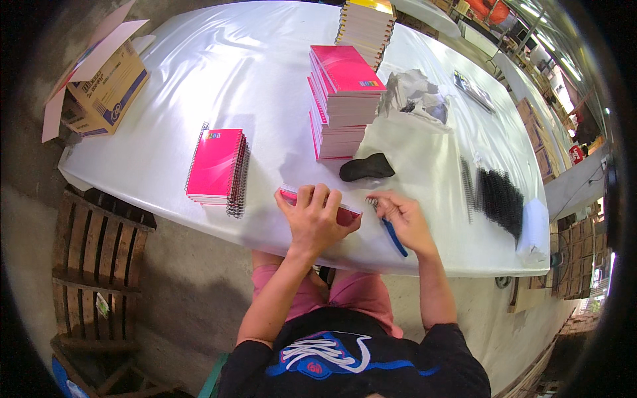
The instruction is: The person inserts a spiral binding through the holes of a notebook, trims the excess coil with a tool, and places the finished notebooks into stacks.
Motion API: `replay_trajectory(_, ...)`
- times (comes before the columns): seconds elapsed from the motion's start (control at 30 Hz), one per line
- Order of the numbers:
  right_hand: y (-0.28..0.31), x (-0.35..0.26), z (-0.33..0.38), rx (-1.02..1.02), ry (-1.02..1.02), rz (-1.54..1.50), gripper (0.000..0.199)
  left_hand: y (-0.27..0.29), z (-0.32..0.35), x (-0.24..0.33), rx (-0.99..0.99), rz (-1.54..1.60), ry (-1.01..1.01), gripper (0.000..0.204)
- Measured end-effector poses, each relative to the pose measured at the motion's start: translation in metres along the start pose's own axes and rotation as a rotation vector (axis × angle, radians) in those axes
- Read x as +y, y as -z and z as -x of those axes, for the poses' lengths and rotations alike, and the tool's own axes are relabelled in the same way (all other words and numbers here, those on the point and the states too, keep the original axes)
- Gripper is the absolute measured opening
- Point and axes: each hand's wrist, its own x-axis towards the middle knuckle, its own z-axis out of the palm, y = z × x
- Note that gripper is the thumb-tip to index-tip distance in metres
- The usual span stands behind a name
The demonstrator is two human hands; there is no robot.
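Note:
My left hand (314,213) is clamped from above over a small block of pages with a pink-red cover (348,216), near the table's front edge; most of it is hidden under the palm. To its right, my right hand (403,215) is closed with fingertips pinched together around a pair of blue-handled pliers (395,239); the handle points down toward the table edge and the metal end is partly covered by the fingers. Just beyond both hands lies a black, soft-looking elongated object (367,168). A tall stack of pink notebooks (345,69) stands behind it.
Spiral-bound pink notebooks (215,162) form a short stack at left. Yellow-topped spiral notebooks (363,30) rise at the back. Crumpled paper (415,96), black wire coils (501,199) and a white roll (533,231) lie rightward. An open carton (106,89) sits far left; a wooden chair (103,245) stands below.

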Motion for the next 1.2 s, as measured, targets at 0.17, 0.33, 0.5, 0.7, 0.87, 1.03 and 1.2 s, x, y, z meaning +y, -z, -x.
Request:
replay_trajectory(0.17,-0.002,-0.006,-0.001,-0.120,-0.087,-0.002,0.023,0.003,-0.001,0.002,-0.010,0.000,0.009,0.044)
replay_trajectory(0.33,0.005,0.000,-0.007,-0.198,-0.079,-0.105,0.021,0.000,0.002,-0.001,-0.056,0.019,0.001,0.045)
replay_trajectory(0.5,0.004,-0.004,-0.007,-0.208,-0.164,-0.173,0.019,-0.004,0.004,0.000,-0.004,0.044,-0.033,0.043)
replay_trajectory(0.7,-0.001,-0.022,-0.001,-0.172,0.022,0.242,0.018,0.002,0.000,-0.007,-0.112,-0.009,-0.037,0.045)
replay_trajectory(0.87,-0.014,-0.013,-0.001,0.026,0.253,0.761,0.034,0.002,0.000,-0.011,-0.157,-0.069,-0.055,0.059)
replay_trajectory(1.03,-0.017,-0.017,0.006,0.010,0.139,0.532,0.035,0.010,0.010,-0.014,-0.125,0.000,-0.091,0.054)
replay_trajectory(1.2,-0.005,-0.019,0.015,0.020,0.059,0.257,0.030,0.015,0.011,-0.016,-0.101,0.104,-0.031,0.055)
